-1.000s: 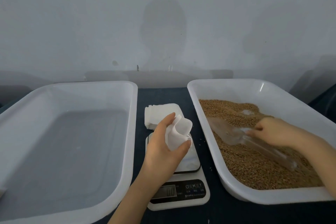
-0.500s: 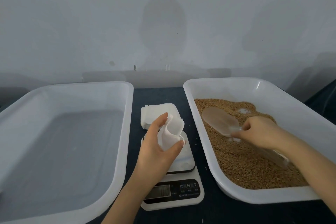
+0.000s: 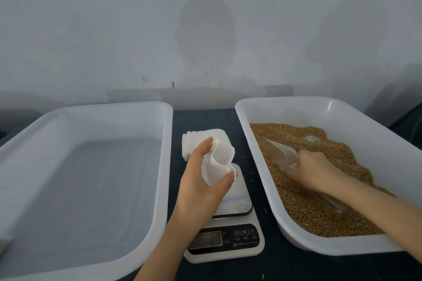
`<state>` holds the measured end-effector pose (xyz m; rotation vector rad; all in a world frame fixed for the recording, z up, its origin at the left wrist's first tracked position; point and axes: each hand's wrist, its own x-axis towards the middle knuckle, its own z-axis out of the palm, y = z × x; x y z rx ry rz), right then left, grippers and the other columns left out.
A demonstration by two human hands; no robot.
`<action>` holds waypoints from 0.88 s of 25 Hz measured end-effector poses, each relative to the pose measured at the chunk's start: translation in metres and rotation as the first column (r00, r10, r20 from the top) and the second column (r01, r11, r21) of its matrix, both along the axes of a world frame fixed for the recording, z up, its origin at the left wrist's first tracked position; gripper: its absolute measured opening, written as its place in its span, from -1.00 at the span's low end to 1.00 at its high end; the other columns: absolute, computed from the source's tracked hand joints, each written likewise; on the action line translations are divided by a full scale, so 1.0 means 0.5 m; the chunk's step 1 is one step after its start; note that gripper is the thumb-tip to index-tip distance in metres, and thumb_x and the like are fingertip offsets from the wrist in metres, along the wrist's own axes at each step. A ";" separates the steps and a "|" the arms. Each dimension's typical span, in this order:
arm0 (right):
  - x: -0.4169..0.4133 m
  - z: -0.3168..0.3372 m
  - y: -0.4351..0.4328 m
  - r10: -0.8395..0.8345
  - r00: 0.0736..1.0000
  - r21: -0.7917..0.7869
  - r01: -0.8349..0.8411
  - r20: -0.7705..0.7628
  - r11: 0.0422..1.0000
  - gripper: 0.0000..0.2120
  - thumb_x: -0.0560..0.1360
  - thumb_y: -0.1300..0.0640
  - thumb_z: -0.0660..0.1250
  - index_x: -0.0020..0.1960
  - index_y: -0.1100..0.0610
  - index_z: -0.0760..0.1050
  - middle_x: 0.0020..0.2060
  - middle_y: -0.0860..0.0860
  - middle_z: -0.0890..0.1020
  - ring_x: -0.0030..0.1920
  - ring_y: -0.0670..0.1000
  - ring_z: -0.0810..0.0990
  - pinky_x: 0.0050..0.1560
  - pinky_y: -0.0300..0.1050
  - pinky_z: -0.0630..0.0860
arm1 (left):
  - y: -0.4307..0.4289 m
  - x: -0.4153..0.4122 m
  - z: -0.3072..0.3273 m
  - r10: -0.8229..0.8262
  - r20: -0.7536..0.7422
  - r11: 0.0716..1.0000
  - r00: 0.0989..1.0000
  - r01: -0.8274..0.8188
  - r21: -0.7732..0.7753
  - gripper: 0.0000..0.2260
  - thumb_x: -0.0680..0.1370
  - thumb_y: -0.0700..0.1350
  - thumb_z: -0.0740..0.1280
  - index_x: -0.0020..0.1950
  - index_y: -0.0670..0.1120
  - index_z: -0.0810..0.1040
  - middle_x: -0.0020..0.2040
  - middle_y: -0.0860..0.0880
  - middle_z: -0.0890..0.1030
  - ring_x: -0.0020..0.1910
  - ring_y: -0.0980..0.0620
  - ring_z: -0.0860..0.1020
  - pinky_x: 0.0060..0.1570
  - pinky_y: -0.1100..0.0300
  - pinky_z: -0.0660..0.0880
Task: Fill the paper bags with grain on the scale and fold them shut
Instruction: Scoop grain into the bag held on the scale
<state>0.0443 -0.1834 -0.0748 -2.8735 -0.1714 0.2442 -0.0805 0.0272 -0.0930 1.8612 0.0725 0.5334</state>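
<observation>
- Fingers (image 3: 202,147) of the left hand (image 3: 198,187) are curled round a white paper bag (image 3: 217,166), held open above the scale (image 3: 230,242) on the counter (image 3: 205,118).
- A clear scoop (image 3: 279,154) is gripped by the right hand (image 3: 312,169) and pressed into the grain (image 3: 308,214) in the right tray (image 3: 283,102).
- Spare bags (image 3: 196,141) are stacked behind the scale.

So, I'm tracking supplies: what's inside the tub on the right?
The right tub holds brown grain, with a small bare patch near the back. The right grip holds a clear scoop lying in it. Grain covers the rest of the tub floor.
</observation>
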 end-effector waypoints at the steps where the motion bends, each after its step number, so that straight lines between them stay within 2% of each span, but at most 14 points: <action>1: -0.003 -0.002 0.004 0.012 1.000 0.006 -0.012 -0.020 1.000 -0.62 0.53 -0.09 0.23 0.08 0.24 0.47 -0.25 0.04 0.61 -0.32 -0.04 0.62 -0.39 -0.24 0.54 | 0.001 0.000 0.000 -0.001 0.002 1.000 1.000 0.001 0.001 -0.40 0.42 -0.06 0.48 0.34 0.25 0.26 0.19 0.41 0.33 0.11 0.40 0.40 -0.12 0.71 0.29; 3: -0.008 -0.003 0.005 0.022 0.998 0.028 -0.020 -0.066 0.999 -0.69 0.48 -0.07 0.30 0.05 0.16 0.48 -0.27 0.00 0.61 -0.34 -0.09 0.61 -0.52 -0.35 0.43 | 0.004 0.000 -0.001 -0.001 0.001 1.000 1.000 0.001 0.003 -0.40 0.42 -0.05 0.48 0.32 0.27 0.25 0.19 0.42 0.33 0.11 0.42 0.40 -0.13 0.71 0.29; 5: -0.008 -0.001 0.003 0.003 0.995 0.060 0.003 -0.098 0.998 -0.70 0.42 -0.14 0.36 -0.03 0.08 0.49 -0.31 -0.04 0.61 -0.39 -0.13 0.59 -0.60 -0.39 0.33 | 0.007 0.001 -0.003 -0.001 0.002 1.000 1.000 0.001 0.004 -0.40 0.42 -0.04 0.48 0.33 0.28 0.24 0.18 0.44 0.32 0.12 0.48 0.37 -0.13 0.70 0.29; 9: 0.000 0.000 -0.006 -0.034 0.987 0.217 0.067 -0.155 0.974 -0.64 0.34 -0.25 0.40 -0.21 0.06 0.54 -0.55 -0.09 0.58 -0.58 -0.17 0.53 -0.65 -0.37 0.31 | 0.011 0.003 -0.006 -0.005 -0.001 1.000 1.000 0.005 -0.009 -0.38 0.43 -0.03 0.48 0.35 0.28 0.24 0.19 0.46 0.32 0.12 0.59 0.30 -0.12 0.71 0.28; 11: 0.003 0.002 -0.009 -0.032 0.979 0.287 0.090 -0.203 0.954 -0.59 0.33 -0.26 0.41 -0.23 0.11 0.57 -0.59 -0.09 0.56 -0.61 -0.15 0.51 -0.63 -0.38 0.31 | 0.011 0.004 -0.006 0.000 -0.002 1.000 1.000 0.000 -0.010 -0.39 0.42 -0.03 0.48 0.34 0.28 0.24 0.19 0.45 0.32 0.12 0.58 0.31 -0.13 0.71 0.27; 14: 0.005 0.010 -0.011 -0.036 0.958 0.374 0.146 -0.285 0.916 -0.54 0.33 -0.24 0.41 -0.17 0.19 0.59 -0.57 -0.04 0.58 -0.60 -0.08 0.51 -0.58 -0.36 0.36 | 0.011 0.003 -0.004 0.001 -0.009 1.000 1.000 -0.002 -0.010 -0.40 0.42 -0.03 0.47 0.32 0.30 0.23 0.19 0.45 0.33 0.13 0.50 0.35 -0.12 0.72 0.27; 17: 0.007 0.023 -0.014 -0.029 0.932 0.452 0.202 -0.362 0.869 -0.53 0.35 -0.20 0.40 -0.10 0.24 0.57 -0.53 0.01 0.60 -0.59 -0.05 0.51 -0.54 -0.32 0.40 | 0.012 0.003 -0.004 -0.002 -0.010 1.000 1.000 0.001 -0.011 -0.42 0.43 -0.03 0.47 0.29 0.32 0.23 0.16 0.47 0.32 0.12 0.56 0.33 -0.14 0.71 0.28; 22: 0.008 0.036 -0.030 -0.044 0.941 0.426 0.192 -0.334 0.884 -0.62 0.42 -0.11 0.36 -0.09 0.23 0.59 -0.40 0.05 0.66 -0.50 -0.04 0.56 -0.45 -0.24 0.50 | 0.012 0.003 -0.004 -0.008 -0.024 1.000 1.000 0.008 -0.018 -0.42 0.43 -0.03 0.47 0.27 0.34 0.22 0.15 0.47 0.32 0.11 0.55 0.34 -0.14 0.72 0.28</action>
